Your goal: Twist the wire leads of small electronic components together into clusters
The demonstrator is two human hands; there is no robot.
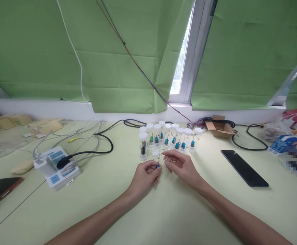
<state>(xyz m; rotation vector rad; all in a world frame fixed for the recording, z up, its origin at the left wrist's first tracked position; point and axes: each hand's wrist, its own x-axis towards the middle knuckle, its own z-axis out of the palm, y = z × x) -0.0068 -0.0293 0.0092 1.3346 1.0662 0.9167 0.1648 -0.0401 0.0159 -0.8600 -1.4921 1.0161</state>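
My left hand [144, 177] is closed in a pinch on a small blue piece [157, 166] with a thin wire-like stem [159, 158] rising from it. Close by on the right, my right hand [183, 168] has its thumb and fingertips together around a small, thin metallic item [166, 158] whose kind I cannot make out. A loose white cap [155, 153] lies just beyond my hands. Behind it stand several clear vials [192, 144] with white lids, holding blue, green or dark pieces with thin stems. One dark-filled vial [143, 149] stands nearest, at the left of the group.
On the left are a white power strip [61, 170] with plugs and cables, and a phone [1, 190]. A dark phone [244, 168] lies to the right. Farther back are an open cardboard box [220, 129], black cables [250, 148] and a blue-white packet [283, 144].
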